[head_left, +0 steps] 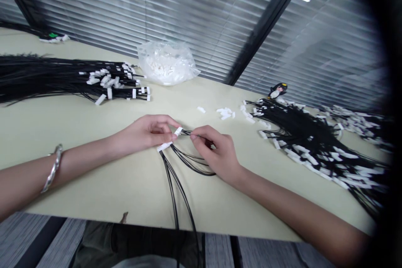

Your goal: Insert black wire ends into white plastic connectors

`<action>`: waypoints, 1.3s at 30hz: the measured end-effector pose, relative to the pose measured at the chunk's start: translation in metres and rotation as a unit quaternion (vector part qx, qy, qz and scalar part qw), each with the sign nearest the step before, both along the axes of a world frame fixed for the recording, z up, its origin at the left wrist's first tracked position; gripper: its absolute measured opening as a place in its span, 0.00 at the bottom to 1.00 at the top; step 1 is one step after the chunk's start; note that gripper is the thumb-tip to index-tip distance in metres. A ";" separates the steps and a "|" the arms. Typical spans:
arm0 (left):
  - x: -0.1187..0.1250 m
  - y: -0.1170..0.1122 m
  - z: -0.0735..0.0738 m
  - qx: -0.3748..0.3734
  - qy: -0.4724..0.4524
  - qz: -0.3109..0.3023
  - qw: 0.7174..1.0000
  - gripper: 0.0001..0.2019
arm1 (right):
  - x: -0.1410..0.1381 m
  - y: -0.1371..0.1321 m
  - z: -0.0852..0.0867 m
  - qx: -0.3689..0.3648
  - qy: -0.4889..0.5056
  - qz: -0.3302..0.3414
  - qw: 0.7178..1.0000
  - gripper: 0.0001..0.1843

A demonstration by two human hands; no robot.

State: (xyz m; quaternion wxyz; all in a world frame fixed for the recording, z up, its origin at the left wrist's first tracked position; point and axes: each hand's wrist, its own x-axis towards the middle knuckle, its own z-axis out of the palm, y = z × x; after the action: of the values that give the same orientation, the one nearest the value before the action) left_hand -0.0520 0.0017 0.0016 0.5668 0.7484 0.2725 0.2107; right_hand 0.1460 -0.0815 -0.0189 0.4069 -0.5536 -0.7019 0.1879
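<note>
Between the thumb and forefinger of my left hand point(153, 130) is a small white connector point(178, 131), held just above the table. Several thin black wires point(186, 132) run from it to my right hand point(216, 150), whose thumb and forefinger pinch them close to the connector. Just below the left fingertips sits a longer white connector point(165, 146). Black wires point(180, 188) leave it too; some hang over the table's front edge, others loop under my right hand. A silver bracelet point(53, 167) is on my left wrist.
On the pale table point(109, 184), a bundle of black wires point(47, 77) with white ends lies left. A clear plastic bag point(168, 63) of white pieces stands behind. Loose white connectors point(225, 113) lie mid-table. More wire harnesses point(307, 134) and a penguin figure point(278, 91) are at right.
</note>
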 end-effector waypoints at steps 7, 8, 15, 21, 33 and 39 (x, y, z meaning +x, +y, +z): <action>0.000 0.001 -0.001 -0.002 -0.003 -0.006 1.000 0.17 | 0.001 0.001 0.003 -0.037 0.002 -0.017 0.999 0.15; 0.000 0.001 -0.001 -0.004 -0.003 -0.005 1.000 0.17 | 0.001 0.001 0.004 -0.039 0.000 -0.019 0.999 0.15; 0.000 -0.002 0.004 -0.024 -0.008 0.002 1.000 0.16 | 0.001 0.001 0.003 -0.034 0.006 -0.015 0.999 0.14; -0.001 -0.003 0.005 -0.050 -0.016 -0.005 0.999 0.14 | 0.000 0.000 0.003 -0.028 0.006 -0.020 0.999 0.14; -0.001 0.000 0.002 -0.082 -0.027 -0.023 0.996 0.13 | -0.002 -0.003 0.001 0.023 -0.029 -0.032 0.999 0.12; -0.001 0.000 -0.001 -0.087 -0.032 -0.028 0.995 0.12 | -0.002 -0.004 0.000 0.039 -0.039 -0.032 0.998 0.11</action>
State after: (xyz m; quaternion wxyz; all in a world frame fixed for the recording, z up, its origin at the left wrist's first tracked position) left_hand -0.0528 0.0013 0.0011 0.6439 0.6963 0.2509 0.1941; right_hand 0.1441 -0.0852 -0.0192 0.4058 -0.5663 -0.7063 0.1255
